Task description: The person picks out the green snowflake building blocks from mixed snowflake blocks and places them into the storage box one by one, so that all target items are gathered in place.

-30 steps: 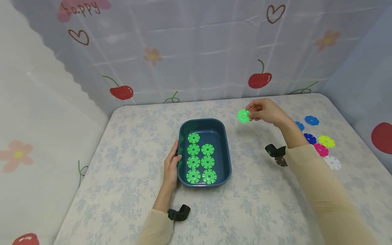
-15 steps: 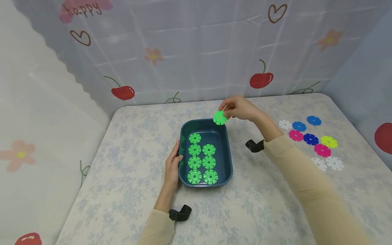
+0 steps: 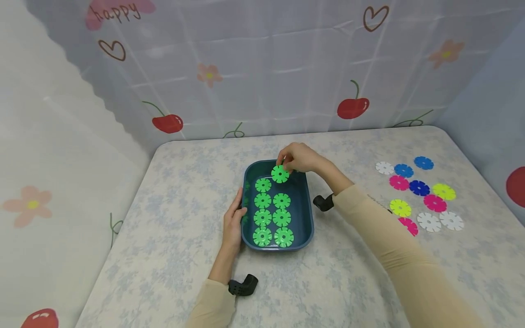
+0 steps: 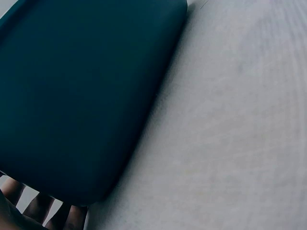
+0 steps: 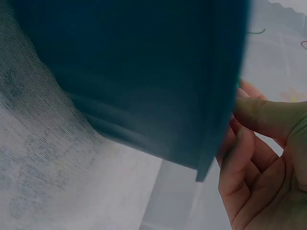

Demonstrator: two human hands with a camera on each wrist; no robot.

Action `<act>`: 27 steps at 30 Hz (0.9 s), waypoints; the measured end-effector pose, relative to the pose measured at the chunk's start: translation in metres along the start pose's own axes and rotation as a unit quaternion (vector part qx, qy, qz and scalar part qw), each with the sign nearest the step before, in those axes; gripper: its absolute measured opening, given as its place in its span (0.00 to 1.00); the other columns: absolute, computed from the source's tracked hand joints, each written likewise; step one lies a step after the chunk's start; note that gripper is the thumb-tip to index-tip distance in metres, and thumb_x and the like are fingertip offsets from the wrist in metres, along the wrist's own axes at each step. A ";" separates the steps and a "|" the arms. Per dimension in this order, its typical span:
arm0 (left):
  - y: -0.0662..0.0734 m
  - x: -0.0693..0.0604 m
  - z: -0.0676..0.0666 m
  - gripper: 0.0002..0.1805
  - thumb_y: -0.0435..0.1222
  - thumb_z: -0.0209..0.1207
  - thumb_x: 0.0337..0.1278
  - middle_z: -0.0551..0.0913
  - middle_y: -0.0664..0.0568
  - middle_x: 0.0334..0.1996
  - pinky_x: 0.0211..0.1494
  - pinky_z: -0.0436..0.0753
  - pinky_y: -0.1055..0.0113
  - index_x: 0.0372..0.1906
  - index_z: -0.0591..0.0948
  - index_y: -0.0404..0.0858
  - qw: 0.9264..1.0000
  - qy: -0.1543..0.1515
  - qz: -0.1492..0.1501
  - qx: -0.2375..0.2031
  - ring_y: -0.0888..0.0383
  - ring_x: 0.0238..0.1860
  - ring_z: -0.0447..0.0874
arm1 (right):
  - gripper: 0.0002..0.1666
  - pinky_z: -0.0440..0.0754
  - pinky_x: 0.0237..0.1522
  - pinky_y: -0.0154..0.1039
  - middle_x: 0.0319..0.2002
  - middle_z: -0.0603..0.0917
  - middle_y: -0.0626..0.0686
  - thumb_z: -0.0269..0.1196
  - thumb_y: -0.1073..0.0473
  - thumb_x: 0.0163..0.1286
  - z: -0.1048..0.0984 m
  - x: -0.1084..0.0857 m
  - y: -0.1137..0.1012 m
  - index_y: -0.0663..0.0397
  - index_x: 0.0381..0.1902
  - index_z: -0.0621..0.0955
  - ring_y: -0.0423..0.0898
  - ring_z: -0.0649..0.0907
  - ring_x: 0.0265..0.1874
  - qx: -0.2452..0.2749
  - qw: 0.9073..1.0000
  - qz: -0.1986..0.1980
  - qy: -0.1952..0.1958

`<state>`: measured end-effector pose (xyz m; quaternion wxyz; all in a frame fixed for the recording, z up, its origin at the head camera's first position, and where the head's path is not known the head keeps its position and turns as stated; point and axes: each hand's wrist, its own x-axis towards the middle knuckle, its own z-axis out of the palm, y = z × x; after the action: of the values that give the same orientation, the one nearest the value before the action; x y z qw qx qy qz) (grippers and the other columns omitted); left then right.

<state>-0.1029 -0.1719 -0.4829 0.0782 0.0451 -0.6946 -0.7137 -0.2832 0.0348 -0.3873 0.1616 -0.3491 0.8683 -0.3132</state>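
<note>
My right hand (image 3: 301,158) pinches a green notched plastic building disc (image 3: 280,174) over the far end of a dark blue plastic tray (image 3: 302,214). On the tray's floor several more green discs (image 3: 262,217) lie flat in two columns, the left column one disc longer. My left hand (image 3: 233,223) holds the tray's left side, thumb at the rim and fingers along the outer wall. In the left wrist view, fingertips (image 4: 38,207) touch the tray's wall (image 4: 86,105). The right wrist view has the tray wall (image 5: 139,86) hiding the held disc almost entirely from beside my thumb and fingers.
Right of the tray, loose discs lie on the patterned tablecloth (image 3: 156,237): white (image 3: 429,222), blue (image 3: 424,162), pink (image 3: 435,203) and yellow (image 3: 400,207) among them. My right sleeve (image 3: 393,241) crosses near them. A printed curtain (image 3: 254,91) hangs behind the table.
My right hand has carried the green disc leftward from the table's right side, then lowered it over the tray's far end. The left hand and the tray have stayed in place.
</note>
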 end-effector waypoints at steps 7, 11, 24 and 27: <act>-0.001 0.001 0.000 0.31 0.31 0.42 0.69 0.55 0.54 0.77 0.79 0.50 0.52 0.76 0.59 0.44 1.000 -0.001 0.000 -0.001 0.56 0.79 0.47 | 0.10 0.80 0.30 0.39 0.32 0.87 0.56 0.62 0.69 0.66 0.009 0.005 0.001 0.57 0.43 0.86 0.54 0.86 0.31 -0.015 1.000 0.013 -0.012; -0.001 0.001 0.000 0.31 0.31 0.42 0.69 0.55 0.54 0.77 0.79 0.50 0.52 0.76 0.59 0.43 1.000 -0.004 0.002 0.000 0.56 0.79 0.46 | 0.11 0.79 0.28 0.38 0.32 0.87 0.56 0.62 0.69 0.66 0.011 0.005 -0.002 0.57 0.44 0.86 0.55 0.86 0.31 -0.025 0.999 0.021 -0.023; -0.004 0.001 0.000 0.31 0.33 0.43 0.69 0.55 0.57 0.77 0.79 0.50 0.52 0.76 0.60 0.48 1.000 -0.001 -0.002 0.000 0.57 0.78 0.47 | 0.16 0.79 0.29 0.38 0.29 0.86 0.54 0.56 0.72 0.67 0.022 0.011 -0.003 0.57 0.47 0.85 0.51 0.84 0.27 -0.079 0.994 0.040 -0.060; -0.004 0.001 0.000 0.31 0.32 0.43 0.70 0.55 0.55 0.77 0.79 0.50 0.51 0.76 0.60 0.46 1.000 -0.001 0.001 -0.001 0.57 0.78 0.47 | 0.16 0.79 0.29 0.38 0.28 0.86 0.54 0.56 0.72 0.66 0.023 0.013 -0.004 0.57 0.47 0.86 0.51 0.84 0.27 -0.092 0.993 0.041 -0.063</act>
<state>-0.1044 -0.1724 -0.4868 0.0780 0.0439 -0.6942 -0.7142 -0.2784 0.0135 -0.4029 0.1962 -0.3457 0.8950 -0.2025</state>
